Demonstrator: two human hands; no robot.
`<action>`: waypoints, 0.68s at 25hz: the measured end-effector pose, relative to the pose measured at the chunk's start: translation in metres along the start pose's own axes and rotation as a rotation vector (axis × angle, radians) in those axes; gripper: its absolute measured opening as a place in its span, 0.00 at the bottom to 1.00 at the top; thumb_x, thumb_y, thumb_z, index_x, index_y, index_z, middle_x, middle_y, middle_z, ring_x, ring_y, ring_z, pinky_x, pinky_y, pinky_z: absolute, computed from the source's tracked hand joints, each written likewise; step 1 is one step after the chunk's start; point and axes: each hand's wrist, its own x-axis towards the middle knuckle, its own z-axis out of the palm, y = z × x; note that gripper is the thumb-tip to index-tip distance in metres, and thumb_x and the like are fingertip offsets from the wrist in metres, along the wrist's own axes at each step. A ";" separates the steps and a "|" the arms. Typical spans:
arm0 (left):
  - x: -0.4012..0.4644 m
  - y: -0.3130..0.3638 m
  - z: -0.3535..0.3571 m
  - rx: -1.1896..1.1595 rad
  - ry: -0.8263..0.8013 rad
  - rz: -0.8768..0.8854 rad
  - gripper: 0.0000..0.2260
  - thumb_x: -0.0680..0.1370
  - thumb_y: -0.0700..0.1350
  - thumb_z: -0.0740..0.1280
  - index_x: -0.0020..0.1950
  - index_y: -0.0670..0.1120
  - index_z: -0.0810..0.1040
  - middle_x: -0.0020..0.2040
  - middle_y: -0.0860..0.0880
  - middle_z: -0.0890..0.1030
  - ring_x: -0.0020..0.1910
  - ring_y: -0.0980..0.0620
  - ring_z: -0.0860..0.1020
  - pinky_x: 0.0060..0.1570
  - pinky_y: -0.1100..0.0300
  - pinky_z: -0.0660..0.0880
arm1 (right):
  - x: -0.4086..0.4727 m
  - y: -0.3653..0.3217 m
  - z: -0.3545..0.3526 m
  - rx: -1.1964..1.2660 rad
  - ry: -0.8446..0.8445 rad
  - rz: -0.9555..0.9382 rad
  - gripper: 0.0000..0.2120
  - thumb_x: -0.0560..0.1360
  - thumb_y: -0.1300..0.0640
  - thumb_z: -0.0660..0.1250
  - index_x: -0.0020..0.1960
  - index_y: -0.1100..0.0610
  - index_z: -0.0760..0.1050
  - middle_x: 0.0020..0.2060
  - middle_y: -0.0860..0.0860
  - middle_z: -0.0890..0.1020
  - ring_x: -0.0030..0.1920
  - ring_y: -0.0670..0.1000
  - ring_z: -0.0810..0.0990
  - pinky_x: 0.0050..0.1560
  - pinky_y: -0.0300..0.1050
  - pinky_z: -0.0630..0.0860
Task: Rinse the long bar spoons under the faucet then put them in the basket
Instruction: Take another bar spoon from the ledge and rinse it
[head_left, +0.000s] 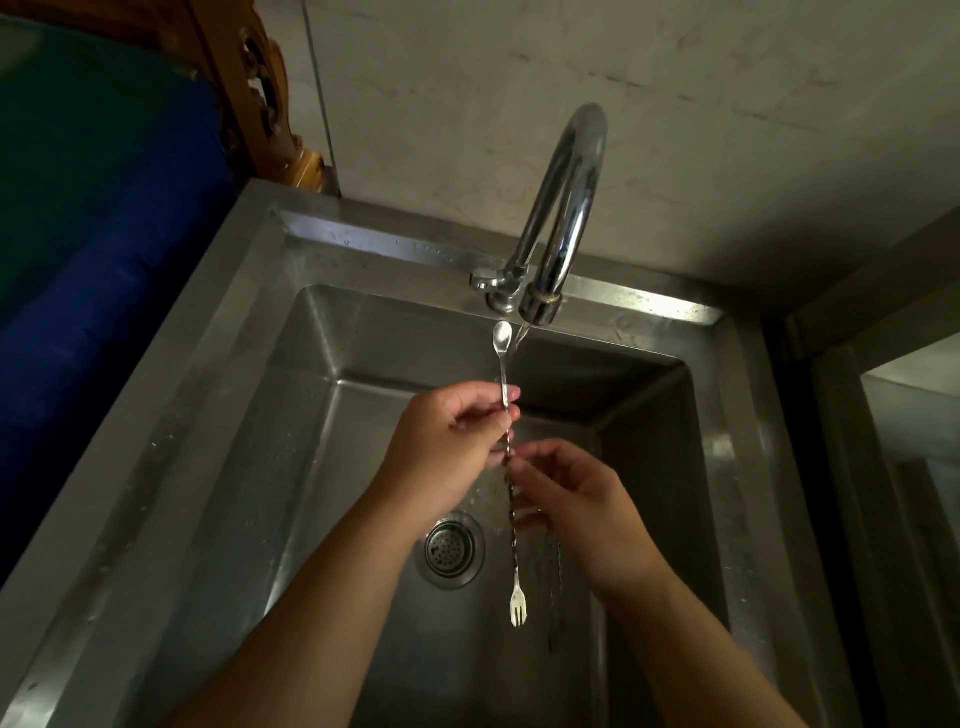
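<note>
A long twisted bar spoon (514, 545) stands nearly upright over the steel sink (249, 415), with its small bowl at the top and a little fork at the bottom. Its bowl sits just left of the chrome faucet (563, 208) spout, where a thin stream of water runs. My left hand (452, 447) pinches the upper stem. My right hand (576, 509) pinches the twisted stem lower down. More dark bar spoon stems (556, 597) hang beneath my right hand; how they are held is hidden. No basket is in view.
The round drain strainer (450, 550) lies in the basin floor below my left wrist. A grey wall rises behind the faucet. A blue and green cloth (104, 260) and carved wood lie to the left. A metal counter edge (883, 415) borders the right.
</note>
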 end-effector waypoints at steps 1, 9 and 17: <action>0.000 0.000 0.001 -0.015 0.000 -0.008 0.15 0.80 0.35 0.70 0.45 0.56 0.86 0.47 0.47 0.86 0.40 0.61 0.85 0.38 0.65 0.82 | -0.004 0.002 -0.002 -0.003 -0.022 0.002 0.08 0.77 0.64 0.71 0.56 0.61 0.81 0.42 0.60 0.83 0.38 0.51 0.81 0.36 0.40 0.81; 0.013 -0.010 0.000 0.415 0.001 0.073 0.10 0.77 0.41 0.74 0.55 0.53 0.86 0.46 0.56 0.86 0.43 0.61 0.84 0.54 0.59 0.81 | -0.004 0.029 -0.021 -0.130 0.011 0.007 0.08 0.75 0.69 0.72 0.52 0.60 0.81 0.37 0.58 0.82 0.35 0.51 0.81 0.36 0.40 0.82; 0.094 0.025 -0.048 1.464 0.132 0.355 0.39 0.76 0.56 0.72 0.82 0.51 0.58 0.81 0.43 0.61 0.79 0.37 0.60 0.72 0.39 0.67 | 0.015 0.107 -0.079 -0.524 0.262 0.313 0.05 0.76 0.60 0.72 0.48 0.51 0.80 0.41 0.51 0.87 0.38 0.50 0.88 0.44 0.51 0.87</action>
